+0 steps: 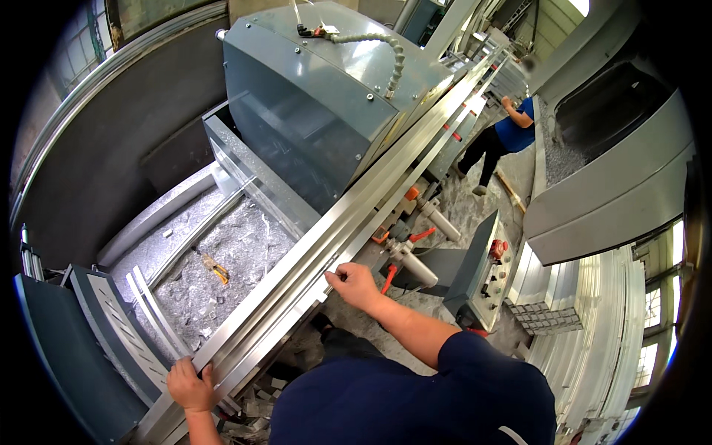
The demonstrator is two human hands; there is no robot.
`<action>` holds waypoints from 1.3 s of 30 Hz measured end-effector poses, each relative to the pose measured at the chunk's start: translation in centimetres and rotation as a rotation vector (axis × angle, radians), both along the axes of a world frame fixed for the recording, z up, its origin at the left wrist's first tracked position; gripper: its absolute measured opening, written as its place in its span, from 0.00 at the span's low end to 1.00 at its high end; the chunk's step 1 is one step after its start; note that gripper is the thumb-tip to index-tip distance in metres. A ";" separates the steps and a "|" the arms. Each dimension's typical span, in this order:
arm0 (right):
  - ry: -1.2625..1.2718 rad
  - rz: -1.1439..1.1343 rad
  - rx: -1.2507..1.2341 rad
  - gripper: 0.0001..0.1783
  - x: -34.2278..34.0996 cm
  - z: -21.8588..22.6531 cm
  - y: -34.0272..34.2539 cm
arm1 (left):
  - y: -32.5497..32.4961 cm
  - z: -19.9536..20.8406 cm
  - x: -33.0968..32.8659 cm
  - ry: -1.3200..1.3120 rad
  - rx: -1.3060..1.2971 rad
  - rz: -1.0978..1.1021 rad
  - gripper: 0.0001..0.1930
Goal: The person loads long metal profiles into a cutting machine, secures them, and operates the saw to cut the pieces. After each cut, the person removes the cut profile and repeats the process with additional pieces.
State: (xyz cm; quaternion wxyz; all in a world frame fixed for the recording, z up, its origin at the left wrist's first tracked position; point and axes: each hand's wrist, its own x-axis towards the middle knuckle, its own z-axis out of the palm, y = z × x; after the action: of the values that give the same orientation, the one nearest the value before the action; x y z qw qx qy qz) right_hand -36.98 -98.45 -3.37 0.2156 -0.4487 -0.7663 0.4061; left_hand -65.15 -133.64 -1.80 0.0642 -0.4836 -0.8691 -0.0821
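The bars point(274, 311) already lie along the machine point(311, 111), any remaining work unclear, with left hand point(190, 384) and right hand point(356, 286) at them, fingers curled, grip impossible to tell

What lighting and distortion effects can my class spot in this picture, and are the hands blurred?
Head view: black fills the corners, and the pale bars at right bow near the rim; head view: glare whitens patches atop the grey machine housing, and windows at right wash out; head view: left hand and right hand look fairly sharp, without obvious motion blur.
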 end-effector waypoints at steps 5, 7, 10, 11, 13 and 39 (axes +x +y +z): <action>-0.018 0.016 0.037 0.19 0.3 -0.3 0.1 | 0.0 -0.2 0.0 -0.013 -0.001 0.002 0.26; -0.001 0.013 0.046 0.20 0.4 -0.7 0.1 | 0.0 -0.2 0.1 -0.010 -0.003 0.006 0.26; -0.019 0.018 0.029 0.20 0.3 -0.6 0.1 | 0.0 -0.2 0.2 -0.002 0.002 0.005 0.26; -0.027 0.020 0.028 0.19 0.3 -0.6 0.1 | 0.0 -0.2 0.2 0.002 0.005 0.004 0.26; -0.038 0.023 0.028 0.17 0.3 -0.5 0.1 | -0.1 -0.2 0.2 -0.017 -0.015 0.010 0.26; 0.095 0.025 0.140 0.15 -0.2 -0.5 -0.9 | 0.5 1.9 -0.1 -0.214 -0.003 -0.035 0.37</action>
State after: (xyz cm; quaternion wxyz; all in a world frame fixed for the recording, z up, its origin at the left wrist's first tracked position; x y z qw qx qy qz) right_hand -37.15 -99.38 -3.92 0.2774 -0.4032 -0.7873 0.3750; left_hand -65.27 -133.16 0.09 -0.0312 -0.4873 -0.8624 -0.1333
